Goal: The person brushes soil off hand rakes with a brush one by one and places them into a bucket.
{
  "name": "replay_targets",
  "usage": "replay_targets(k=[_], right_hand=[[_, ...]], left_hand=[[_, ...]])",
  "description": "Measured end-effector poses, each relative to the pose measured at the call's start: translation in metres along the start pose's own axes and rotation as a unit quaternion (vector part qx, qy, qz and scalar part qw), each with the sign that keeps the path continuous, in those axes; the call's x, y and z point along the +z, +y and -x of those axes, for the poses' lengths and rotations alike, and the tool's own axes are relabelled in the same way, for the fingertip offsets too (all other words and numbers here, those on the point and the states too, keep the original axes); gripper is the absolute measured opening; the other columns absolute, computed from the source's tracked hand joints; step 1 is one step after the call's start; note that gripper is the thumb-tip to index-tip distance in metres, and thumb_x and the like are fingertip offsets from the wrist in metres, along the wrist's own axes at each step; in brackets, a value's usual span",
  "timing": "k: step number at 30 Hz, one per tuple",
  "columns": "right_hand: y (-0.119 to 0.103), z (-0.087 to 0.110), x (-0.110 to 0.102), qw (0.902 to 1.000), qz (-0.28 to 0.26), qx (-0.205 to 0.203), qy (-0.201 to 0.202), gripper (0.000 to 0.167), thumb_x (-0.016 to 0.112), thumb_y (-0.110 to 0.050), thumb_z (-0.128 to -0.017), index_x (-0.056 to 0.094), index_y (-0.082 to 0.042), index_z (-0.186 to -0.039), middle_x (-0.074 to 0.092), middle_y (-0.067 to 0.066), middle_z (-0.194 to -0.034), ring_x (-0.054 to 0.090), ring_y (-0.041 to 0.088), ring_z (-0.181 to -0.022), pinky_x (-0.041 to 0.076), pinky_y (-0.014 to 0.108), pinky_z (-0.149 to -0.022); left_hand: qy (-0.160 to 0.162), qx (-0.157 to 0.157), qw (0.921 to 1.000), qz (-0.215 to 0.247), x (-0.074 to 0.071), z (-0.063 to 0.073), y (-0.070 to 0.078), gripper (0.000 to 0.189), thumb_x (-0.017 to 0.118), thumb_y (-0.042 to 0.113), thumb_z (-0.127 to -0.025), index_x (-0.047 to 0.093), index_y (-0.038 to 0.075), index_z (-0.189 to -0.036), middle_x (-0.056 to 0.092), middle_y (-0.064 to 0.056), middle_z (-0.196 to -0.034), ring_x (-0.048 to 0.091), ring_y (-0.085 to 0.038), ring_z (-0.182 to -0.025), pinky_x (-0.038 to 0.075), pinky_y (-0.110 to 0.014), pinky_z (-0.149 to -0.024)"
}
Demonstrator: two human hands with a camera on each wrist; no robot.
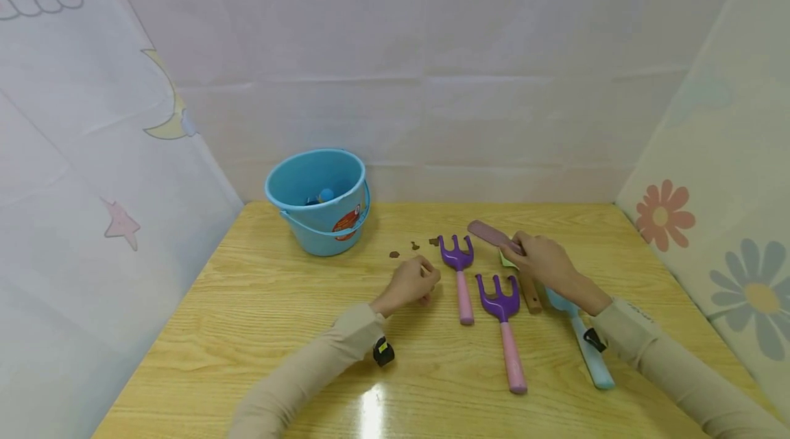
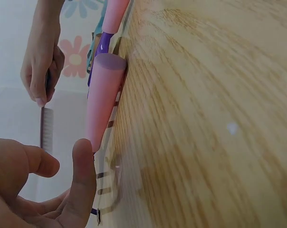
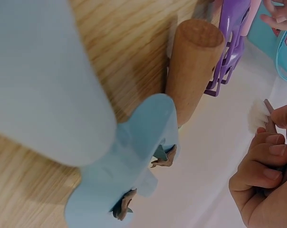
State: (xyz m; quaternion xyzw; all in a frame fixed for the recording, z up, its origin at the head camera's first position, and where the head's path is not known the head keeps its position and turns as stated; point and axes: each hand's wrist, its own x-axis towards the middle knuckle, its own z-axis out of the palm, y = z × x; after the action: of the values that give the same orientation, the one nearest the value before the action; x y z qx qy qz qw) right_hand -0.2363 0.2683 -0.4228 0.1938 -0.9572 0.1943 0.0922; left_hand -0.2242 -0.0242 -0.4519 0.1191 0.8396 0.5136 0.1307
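My right hand (image 1: 543, 262) grips a brush (image 1: 487, 232) by its handle, above the table's right half. The brush has a brownish back, and pale bristles (image 3: 258, 116) show in the right wrist view. My left hand (image 1: 409, 282) is loosely bent over the table with nothing held; its thumb and forefinger stand apart in the left wrist view. Just right of it lie two hand forks with purple tines, one farther back (image 1: 464, 295) and one nearer (image 1: 509, 350). Small brown scraps (image 1: 415, 245) lie beyond the left hand.
At the back left stands a light blue bucket (image 1: 317, 233) with small things inside. Beneath my right arm lie a wooden-handled tool (image 1: 531, 293) and a light blue hand tool (image 1: 592, 353). Brown bits (image 3: 126, 205) cling to the blue tool. Cloth walls enclose the table.
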Motion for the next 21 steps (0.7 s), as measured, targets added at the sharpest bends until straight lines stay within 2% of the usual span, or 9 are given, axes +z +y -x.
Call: replay_targets(k=[6,10,17,21], right_hand=[[0.001,0.001,-0.001,1.0000,-0.003,0.002,0.001,0.029,0.059,-0.028,-0.100,0.051,-0.009,-0.081,0.033,-0.005,-0.055,0.029,0.009,-0.046,0.025,0.026,-0.045],[0.001,0.001,-0.002,1.0000,-0.002,0.009,-0.004,0.030,0.059,-0.030,-0.100,0.051,-0.009,-0.081,0.033,-0.005,-0.055,0.029,0.009,-0.046,0.025,0.026,-0.045],[0.001,0.000,-0.003,0.9999,0.004,0.011,-0.011,0.032,0.057,-0.032,-0.101,0.053,-0.008,-0.082,0.036,-0.003,-0.057,0.032,0.011,-0.047,0.027,0.027,-0.046],[0.002,0.000,-0.002,0.9999,0.007,0.011,-0.011,0.032,0.057,-0.033,-0.101,0.053,-0.008,-0.082,0.037,-0.003,-0.057,0.033,0.011,-0.047,0.027,0.028,-0.046]], left_hand=[[-0.010,-0.007,0.9998,-0.016,0.009,-0.003,0.004,0.021,0.058,0.017,-0.097,0.059,-0.002,-0.108,0.069,-0.012,-0.077,0.067,-0.022,-0.055,0.056,-0.029,-0.052],[-0.012,-0.009,0.9995,-0.026,0.016,-0.004,0.006,0.024,0.059,0.019,-0.098,0.061,-0.002,-0.108,0.068,-0.011,-0.073,0.066,-0.022,-0.054,0.055,-0.028,-0.052],[-0.012,-0.017,0.9996,-0.017,0.029,-0.009,0.006,0.027,0.061,0.022,-0.098,0.060,-0.003,-0.108,0.066,-0.011,-0.068,0.065,-0.021,-0.051,0.054,-0.028,-0.049],[-0.016,-0.018,0.9995,-0.020,0.035,-0.013,0.008,0.022,0.060,0.020,-0.098,0.060,-0.002,-0.099,0.065,-0.010,-0.066,0.063,-0.019,-0.048,0.053,-0.027,-0.048]])
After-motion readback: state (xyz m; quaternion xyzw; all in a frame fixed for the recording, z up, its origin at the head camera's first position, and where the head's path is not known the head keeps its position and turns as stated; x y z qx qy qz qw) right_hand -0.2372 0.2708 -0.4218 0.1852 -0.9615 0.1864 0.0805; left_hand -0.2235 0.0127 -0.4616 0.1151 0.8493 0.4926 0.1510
